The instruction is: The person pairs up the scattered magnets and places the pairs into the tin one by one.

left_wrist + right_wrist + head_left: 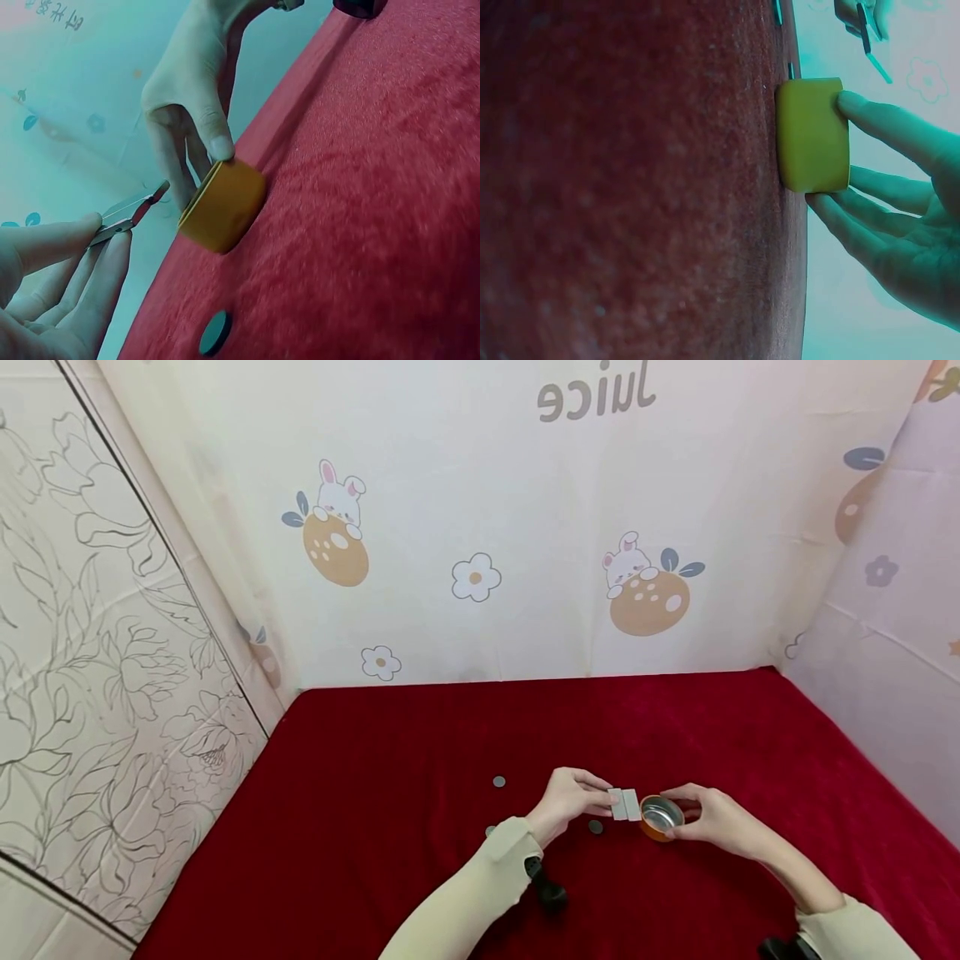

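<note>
In the head view my left hand (572, 802) pinches a small grey two-panel plate (624, 804) by its left side, between thumb and fingers. In the left wrist view this plate (124, 217) is thin and bends at the middle, like a hinge. Its free end points at a round, open-topped tin (652, 831), orange outside and silvery inside. My right hand (716, 820) grips the tin by its sides, thumb and fingers across from each other. The right wrist view has the tin (814, 135) standing upright on the red cloth.
Several small, round grey discs lie on the red cloth (360, 793): one disc (596, 827) just below the left fingers, another disc (499, 782) farther back, a third disc (490, 831) by the left sleeve. A patterned curtain (480, 527) hangs behind the table.
</note>
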Demonstrator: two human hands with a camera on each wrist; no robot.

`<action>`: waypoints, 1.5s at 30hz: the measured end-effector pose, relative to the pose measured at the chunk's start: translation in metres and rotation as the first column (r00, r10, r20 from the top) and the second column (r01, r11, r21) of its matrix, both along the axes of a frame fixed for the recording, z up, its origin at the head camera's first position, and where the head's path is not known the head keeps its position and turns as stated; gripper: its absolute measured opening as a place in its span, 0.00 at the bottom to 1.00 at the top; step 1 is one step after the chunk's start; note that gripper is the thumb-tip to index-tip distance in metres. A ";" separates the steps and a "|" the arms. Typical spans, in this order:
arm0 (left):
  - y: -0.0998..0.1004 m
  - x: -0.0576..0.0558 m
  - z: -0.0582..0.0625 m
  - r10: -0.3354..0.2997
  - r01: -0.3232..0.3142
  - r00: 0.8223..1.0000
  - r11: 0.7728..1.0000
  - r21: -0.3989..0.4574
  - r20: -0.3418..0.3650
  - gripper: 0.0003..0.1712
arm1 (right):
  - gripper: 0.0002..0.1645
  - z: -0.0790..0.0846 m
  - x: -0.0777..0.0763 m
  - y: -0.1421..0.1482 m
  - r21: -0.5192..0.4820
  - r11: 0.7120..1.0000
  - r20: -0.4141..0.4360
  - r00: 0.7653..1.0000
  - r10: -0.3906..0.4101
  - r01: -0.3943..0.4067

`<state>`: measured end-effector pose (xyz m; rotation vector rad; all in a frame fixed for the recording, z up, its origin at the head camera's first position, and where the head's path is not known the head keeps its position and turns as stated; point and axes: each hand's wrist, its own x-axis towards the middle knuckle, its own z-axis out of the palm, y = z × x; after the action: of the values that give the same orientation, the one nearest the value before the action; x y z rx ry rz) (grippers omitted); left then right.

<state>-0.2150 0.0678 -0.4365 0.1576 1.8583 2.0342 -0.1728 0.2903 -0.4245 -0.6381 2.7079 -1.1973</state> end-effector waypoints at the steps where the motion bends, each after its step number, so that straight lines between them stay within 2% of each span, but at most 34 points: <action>1: 0.002 0.000 0.000 0.006 -0.006 1.000 1.000 0.002 0.004 0.05 | 0.31 0.000 0.000 0.000 -0.002 1.000 0.002 1.000 0.001 -0.001; 9: 0.020 -0.001 -0.002 0.039 -0.041 0.998 0.999 0.030 0.050 0.05 | 0.30 0.005 0.000 -0.003 0.011 1.000 -0.001 1.000 -0.010 0.010; 14: 0.030 0.001 -0.008 0.051 -0.051 0.996 0.999 0.007 0.073 0.05 | 0.31 0.003 0.001 -0.001 0.012 1.000 0.000 1.000 -0.007 0.007; 21: 0.040 0.003 -0.014 0.075 -0.076 0.994 0.997 0.006 0.083 0.05 | 0.30 0.000 0.000 0.000 0.023 1.000 -0.039 0.999 -0.006 0.007; 28: 0.045 0.004 -0.016 0.140 -0.139 0.986 0.990 -0.014 0.090 0.05 | 0.30 0.000 0.000 -0.001 -0.006 1.000 -0.029 1.000 0.007 -0.007; 33: 0.048 0.004 -0.018 0.158 -0.156 0.986 0.987 -0.028 0.060 0.04 | 0.32 0.001 0.000 -0.002 0.009 1.000 -0.008 1.000 -0.007 0.007; 38: 0.052 0.004 -0.019 0.169 -0.168 0.986 0.985 -0.037 0.017 0.03 | 0.30 0.000 0.000 -0.001 0.019 1.000 -0.048 0.999 0.010 -0.009; 42: 0.054 0.003 -0.019 0.161 -0.161 0.987 0.984 -0.074 -0.012 0.02 | 0.29 0.000 0.000 -0.001 0.013 1.000 -0.061 0.998 0.020 -0.019; 45: 0.054 0.004 -0.016 0.143 -0.146 0.989 0.983 -0.108 -0.032 0.02 | 0.30 0.001 -0.001 0.000 0.007 1.000 -0.040 0.999 0.015 -0.015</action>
<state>-0.2113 0.1217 -0.4523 0.0176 2.0452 2.0240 -0.1739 0.2902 -0.4237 -0.6873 2.7337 -1.1837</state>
